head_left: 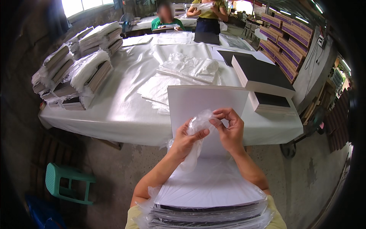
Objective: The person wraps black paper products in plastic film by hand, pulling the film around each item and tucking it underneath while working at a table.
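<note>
My left hand (pixel 187 138) and my right hand (pixel 230 128) both pinch a clear plastic bag (pixel 198 126) at its upper end, fingertips close together. The bag hangs crumpled down below my left hand. Under the hands stands a large white sheet (pixel 206 101), leaning from my lap toward the table. On my lap rests a stack of white and dark boards (pixel 207 208) wrapped in clear plastic.
A table with a white cover (pixel 122 110) holds loose plastic bags (pixel 190 68), stacks of black-topped boards (pixel 263 76) at right and bagged stacks (pixel 82 76) at left. A green stool (pixel 66 183) stands lower left. Purple-striped cartons (pixel 286 42) line the right wall. Two people are at the far end.
</note>
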The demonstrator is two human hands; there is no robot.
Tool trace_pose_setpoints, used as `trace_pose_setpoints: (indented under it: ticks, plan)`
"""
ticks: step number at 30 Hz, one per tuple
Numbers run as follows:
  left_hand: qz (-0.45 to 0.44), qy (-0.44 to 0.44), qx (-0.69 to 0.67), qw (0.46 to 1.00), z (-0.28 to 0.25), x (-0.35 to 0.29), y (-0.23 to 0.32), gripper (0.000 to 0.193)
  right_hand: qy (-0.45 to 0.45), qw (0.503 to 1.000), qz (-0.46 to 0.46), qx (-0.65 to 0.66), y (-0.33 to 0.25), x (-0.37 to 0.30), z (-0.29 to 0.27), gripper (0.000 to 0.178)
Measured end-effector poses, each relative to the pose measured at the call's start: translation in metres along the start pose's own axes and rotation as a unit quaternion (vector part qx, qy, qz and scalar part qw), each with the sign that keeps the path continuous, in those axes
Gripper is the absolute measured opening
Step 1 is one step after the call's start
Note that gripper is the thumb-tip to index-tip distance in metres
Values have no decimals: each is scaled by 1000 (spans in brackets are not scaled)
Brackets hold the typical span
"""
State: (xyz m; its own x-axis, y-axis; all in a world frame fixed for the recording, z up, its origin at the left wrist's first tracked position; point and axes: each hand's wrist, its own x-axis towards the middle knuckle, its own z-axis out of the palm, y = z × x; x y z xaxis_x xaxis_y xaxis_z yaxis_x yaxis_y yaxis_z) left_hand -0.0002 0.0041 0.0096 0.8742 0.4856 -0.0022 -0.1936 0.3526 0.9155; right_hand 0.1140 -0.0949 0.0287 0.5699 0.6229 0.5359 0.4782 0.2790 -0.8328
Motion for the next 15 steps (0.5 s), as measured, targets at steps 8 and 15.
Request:
trace_pose_setpoints:
  ticks: [8, 15]
  plan:
    - [-43, 12, 10, 999, 6, -3, 5, 41, 17, 950, -123, -286, -1, -9, 8, 31]
    - [79, 48, -106, 990, -3, 2, -2, 24, 9, 999, -16, -35, -3, -5, 8, 34]
